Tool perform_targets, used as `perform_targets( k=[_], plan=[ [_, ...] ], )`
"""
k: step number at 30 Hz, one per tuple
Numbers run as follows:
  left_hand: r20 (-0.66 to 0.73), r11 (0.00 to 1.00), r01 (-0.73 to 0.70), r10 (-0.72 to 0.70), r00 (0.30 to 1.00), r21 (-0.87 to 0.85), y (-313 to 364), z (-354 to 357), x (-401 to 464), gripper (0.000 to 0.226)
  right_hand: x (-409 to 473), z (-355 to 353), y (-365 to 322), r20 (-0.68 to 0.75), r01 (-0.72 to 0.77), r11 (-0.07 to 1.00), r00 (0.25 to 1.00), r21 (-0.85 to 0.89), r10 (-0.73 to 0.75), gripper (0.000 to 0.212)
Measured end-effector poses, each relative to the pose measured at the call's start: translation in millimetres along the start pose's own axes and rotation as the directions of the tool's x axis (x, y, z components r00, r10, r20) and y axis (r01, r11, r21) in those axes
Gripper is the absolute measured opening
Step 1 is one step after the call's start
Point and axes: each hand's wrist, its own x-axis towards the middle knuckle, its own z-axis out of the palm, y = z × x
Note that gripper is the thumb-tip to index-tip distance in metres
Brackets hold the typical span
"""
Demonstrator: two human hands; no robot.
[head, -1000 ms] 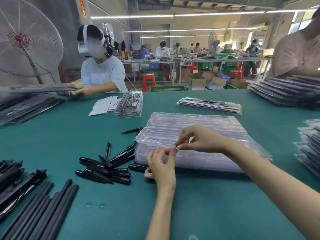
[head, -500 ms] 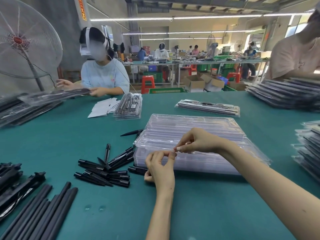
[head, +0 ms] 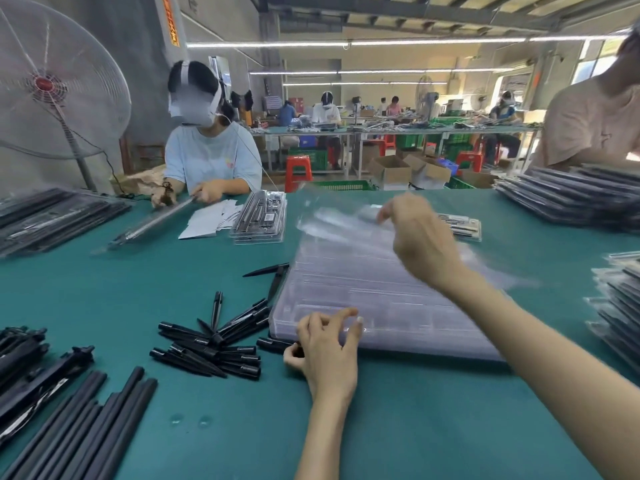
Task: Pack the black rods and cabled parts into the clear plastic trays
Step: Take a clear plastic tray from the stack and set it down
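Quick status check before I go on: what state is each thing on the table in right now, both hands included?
Right hand: raised, lifting a clear tray, motion-blurred.
Lifted tray: tilted up, off the stack, empty.
Tray stack: flat on the table, top tray empty.
Left hand: at the stack's near edge, fingers loosely open.
Short black parts: loose pile, unpacked.
Long black rods: lying side by side, unpacked.

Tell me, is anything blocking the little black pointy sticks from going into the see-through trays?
Yes. The right hand is lifting a blurred clear plastic sheet, lid or tray, over the stack of clear plastic trays. The short black pointed rods lie left of it on the green table.
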Motion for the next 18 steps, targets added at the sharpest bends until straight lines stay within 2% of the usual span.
perform_targets(
  k=[3,5,7,8,9,10,12,14,15,16,17,18],
  plan=[
    [0.031,1.0,0.017,-0.017,0.999,0.016,-1,-1,0,0.021,42,-45,10,-0.268,-0.116,0.993,0.957,-0.001,0.112,0.022],
    [0.025,0.999,0.024,-0.025,0.999,0.037,-1,0,-2,0.021,58,-80,20,-0.458,-0.137,0.988,0.876,0.063,0.151,0.019],
    [0.042,0.997,0.03,-0.033,0.999,0.072,3,-2,-1,0.024,60,-111,24,-0.618,-0.095,0.988,0.771,0.124,0.152,0.025],
    [0.074,0.996,0.036,-0.043,0.996,0.087,5,-5,1,0.027,54,-120,21,-0.655,-0.052,0.992,0.747,0.117,0.117,0.027],
    [0.113,0.994,0.039,-0.05,0.992,0.1,8,-10,2,0.028,43,-124,17,-0.656,0.0,0.997,0.753,0.082,0.054,0.026],
    [0.141,0.994,0.032,-0.046,0.989,0.102,11,-17,2,0.028,28,-123,12,-0.619,0.057,0.998,0.785,0.034,-0.024,0.022],
    [0.108,1.0,-0.018,0.015,0.994,0.025,21,-37,-8,0.025,-14,-109,3,-0.454,0.161,0.986,0.876,-0.039,-0.161,0.016],
    [0.0,0.984,-0.094,0.095,0.995,-0.153,34,-54,-29,0.026,-62,-90,-4,-0.273,0.25,0.964,0.925,-0.09,-0.265,0.028],
    [0.003,0.949,-0.08,0.085,0.996,-0.303,38,-61,-44,0.031,-88,-83,-6,-0.179,0.297,0.948,0.933,-0.11,-0.313,0.033],
    [0.101,0.855,0.026,0.03,0.994,-0.517,42,-69,-58,0.04,-113,-77,-7,-0.088,0.346,0.929,0.929,-0.135,-0.359,0.036],
    [0.251,0.653,0.199,-0.015,0.968,-0.73,46,-79,-75,0.05,-138,-72,-10,0.003,0.4,0.9,0.914,-0.172,-0.405,0.036],
    [0.395,0.377,0.374,-0.024,0.918,-0.847,48,-88,-92,0.061,-161,-68,-14,0.09,0.449,0.871,0.894,-0.201,-0.44,0.031]
  ],
)
